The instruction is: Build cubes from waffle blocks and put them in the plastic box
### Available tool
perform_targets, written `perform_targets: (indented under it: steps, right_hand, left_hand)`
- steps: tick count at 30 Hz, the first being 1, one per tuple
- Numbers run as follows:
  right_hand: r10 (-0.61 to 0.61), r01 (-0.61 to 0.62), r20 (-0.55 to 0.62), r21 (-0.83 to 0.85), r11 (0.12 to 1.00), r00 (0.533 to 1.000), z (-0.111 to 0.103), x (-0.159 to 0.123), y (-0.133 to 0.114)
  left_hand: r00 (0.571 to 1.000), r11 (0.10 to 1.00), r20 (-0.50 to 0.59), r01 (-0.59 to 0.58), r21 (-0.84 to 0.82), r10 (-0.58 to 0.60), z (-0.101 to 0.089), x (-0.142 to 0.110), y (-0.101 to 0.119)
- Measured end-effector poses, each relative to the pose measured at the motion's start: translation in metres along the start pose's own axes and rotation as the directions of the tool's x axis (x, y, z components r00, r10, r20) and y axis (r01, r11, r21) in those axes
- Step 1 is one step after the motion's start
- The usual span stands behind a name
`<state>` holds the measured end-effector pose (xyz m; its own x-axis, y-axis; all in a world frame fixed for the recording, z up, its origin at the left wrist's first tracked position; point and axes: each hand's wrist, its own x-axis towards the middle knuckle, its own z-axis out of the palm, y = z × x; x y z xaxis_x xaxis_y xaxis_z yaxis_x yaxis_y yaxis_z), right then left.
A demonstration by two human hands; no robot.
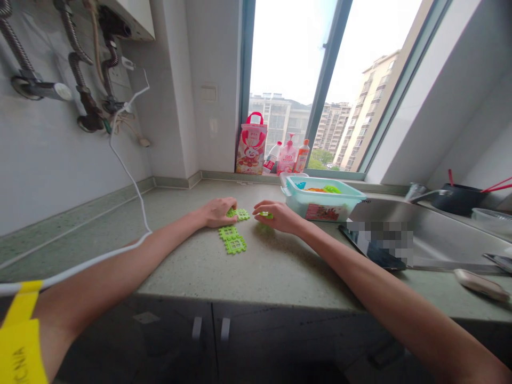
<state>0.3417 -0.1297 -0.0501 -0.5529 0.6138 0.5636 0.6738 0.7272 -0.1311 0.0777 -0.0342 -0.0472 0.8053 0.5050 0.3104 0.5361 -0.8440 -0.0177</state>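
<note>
My left hand [219, 212] rests on the counter, its fingers closed on a bright green interlocking plastic tile [242, 214] with a notched edge and open grid. Held between the curled fingers of my right hand [280, 216], just to the right and slightly above the counter, is another green tile [265, 215]. A small gap separates the two hands' tiles. Nearer to me, a green tile [228, 233] lies flat, touching a second flat tile [236, 245] at its front edge. My fingers cover parts of both held tiles.
A light-blue tub [326, 194] with colourful pieces inside stands behind my right hand. Right of it are a dark flat device [372, 250] and a steel sink [436, 234]. A pink bag [252, 148] and several bottles line the window. A white cable [138, 197] runs along my left arm.
</note>
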Motion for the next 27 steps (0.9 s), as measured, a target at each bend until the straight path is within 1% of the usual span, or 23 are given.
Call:
perform_targets:
  steps: [3, 7, 10, 13, 15, 17, 20, 22, 23, 25, 27]
  right_hand:
    - [-0.031, 0.032, 0.017, -0.045, 0.998, 0.999, 0.000, 0.000, -0.001]
    - [-0.066, 0.085, 0.112, -0.172, 0.981, 0.991, 0.001, 0.000, 0.000]
    - [-0.077, 0.116, 0.154, -0.265, 0.957, 0.985, 0.000, 0.001, 0.001]
    - [-0.147, 0.211, 0.205, -0.340, 0.917, 0.968, -0.002, 0.002, 0.004]
    - [-0.181, 0.252, 0.212, -0.379, 0.891, 0.960, -0.004, 0.003, 0.006]
    - [-0.177, 0.227, 0.159, -0.398, 0.889, 0.971, -0.006, 0.002, 0.008]
    - [-0.162, 0.183, 0.086, -0.378, 0.907, 0.983, -0.009, 0.002, 0.011]
    - [-0.178, 0.185, 0.054, -0.372, 0.910, 0.983, -0.015, 0.002, 0.011]
    - [-0.190, 0.183, 0.019, -0.377, 0.908, 0.982, -0.020, 0.003, 0.011]
    - [-0.209, 0.151, -0.106, -0.398, 0.905, 0.972, -0.036, 0.002, 0.009]
    - [-0.199, 0.067, -0.275, -0.425, 0.903, 0.941, -0.060, -0.001, 0.008]
  left_hand:
    - [0.999, 0.999, 0.031, 0.033, -0.019, -0.033, -0.001, 0.000, 0.001]
    - [0.995, 0.997, 0.070, 0.071, -0.002, -0.070, -0.001, 0.000, 0.000]
    - [0.994, 0.997, 0.079, 0.071, 0.029, -0.073, 0.000, 0.000, -0.002]
    - [0.994, 0.996, 0.078, 0.065, 0.068, -0.070, 0.001, 0.001, -0.004]
    - [0.994, 0.994, 0.082, 0.070, 0.084, -0.077, 0.001, 0.002, -0.004]
    - [0.992, 0.993, 0.093, 0.083, 0.087, -0.091, 0.000, 0.002, -0.003]
    - [0.988, 0.992, 0.109, 0.104, 0.075, -0.112, -0.001, 0.002, -0.002]
    - [0.986, 0.992, 0.116, 0.111, 0.061, -0.117, -0.003, 0.002, 0.000]
    - [0.986, 0.992, 0.119, 0.113, 0.054, -0.119, -0.003, 0.001, 0.001]
    - [0.984, 0.992, 0.127, 0.119, 0.039, -0.123, -0.005, 0.001, 0.002]
    - [0.984, 0.993, 0.132, 0.119, 0.028, -0.121, -0.005, 0.000, 0.003]
